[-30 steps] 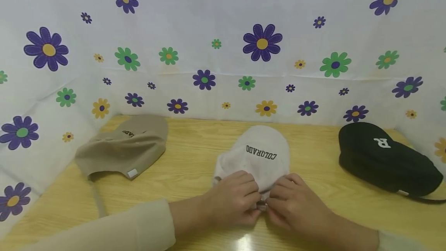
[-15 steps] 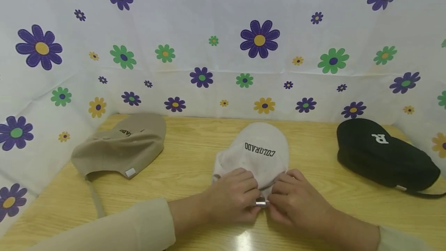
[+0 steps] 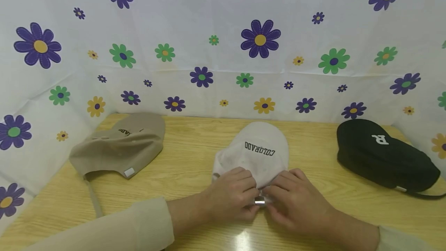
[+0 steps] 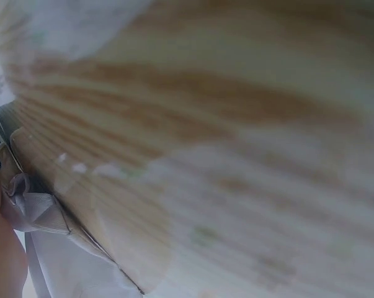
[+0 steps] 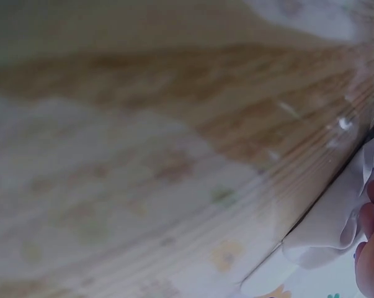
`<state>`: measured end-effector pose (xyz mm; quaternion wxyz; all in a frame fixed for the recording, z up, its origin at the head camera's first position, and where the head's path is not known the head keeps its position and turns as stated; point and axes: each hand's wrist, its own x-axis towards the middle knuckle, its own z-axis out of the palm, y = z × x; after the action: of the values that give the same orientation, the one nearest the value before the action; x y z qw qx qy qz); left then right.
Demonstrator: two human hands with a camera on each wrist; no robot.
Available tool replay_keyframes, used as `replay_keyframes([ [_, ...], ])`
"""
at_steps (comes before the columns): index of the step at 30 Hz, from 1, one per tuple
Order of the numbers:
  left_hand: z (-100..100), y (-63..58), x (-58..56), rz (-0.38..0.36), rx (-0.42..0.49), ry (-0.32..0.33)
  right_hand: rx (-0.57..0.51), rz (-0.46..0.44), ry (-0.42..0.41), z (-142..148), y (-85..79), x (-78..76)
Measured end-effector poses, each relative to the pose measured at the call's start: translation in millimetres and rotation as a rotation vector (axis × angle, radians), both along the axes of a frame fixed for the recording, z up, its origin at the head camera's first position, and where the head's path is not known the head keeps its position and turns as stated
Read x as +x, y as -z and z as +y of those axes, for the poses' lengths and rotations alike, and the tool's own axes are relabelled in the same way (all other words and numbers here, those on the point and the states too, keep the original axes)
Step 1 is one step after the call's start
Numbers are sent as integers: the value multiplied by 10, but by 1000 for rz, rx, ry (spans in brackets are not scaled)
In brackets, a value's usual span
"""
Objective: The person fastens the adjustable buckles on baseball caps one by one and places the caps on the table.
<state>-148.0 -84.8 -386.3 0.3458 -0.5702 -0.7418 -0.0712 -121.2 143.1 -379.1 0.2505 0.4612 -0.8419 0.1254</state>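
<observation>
A pale, off-white baseball cap (image 3: pixel 258 154) lettered COLORADO lies mid-table, brim toward the back wall. At its near edge a small silver buckle (image 3: pixel 259 200) shows between the two hands. My left hand (image 3: pixel 231 195) pinches the cap's back strap by the buckle's left side. On the other side my right hand (image 3: pixel 296 200), fingers curled, pinches the strap. Fingertips and most of the strap are hidden. In the left wrist view, part of the cap (image 4: pixel 75 261) shows beside the hand; in the right wrist view, fingers (image 5: pixel 369 217) curl against the cap's fabric (image 5: pixel 329 223).
A beige cap (image 3: pixel 122 146) lies at the left, its strap hanging loose toward the near side. At the right sits a black cap (image 3: pixel 383 158) with a white R. A flower-printed cloth (image 3: pixel 223 22) walls off the back and sides of the wooden table (image 3: pixel 188 158).
The silver buckle has come into clearer sight between the hands. My right fingers have shifted slightly left, closer to it. The view has tilted a little; the other caps lie still.
</observation>
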Motion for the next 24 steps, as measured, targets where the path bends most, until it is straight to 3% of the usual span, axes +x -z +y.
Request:
replay_keyframes([
  [24,5,14,-4,-12,24,2,-25,98,-59,-30,50,-27],
])
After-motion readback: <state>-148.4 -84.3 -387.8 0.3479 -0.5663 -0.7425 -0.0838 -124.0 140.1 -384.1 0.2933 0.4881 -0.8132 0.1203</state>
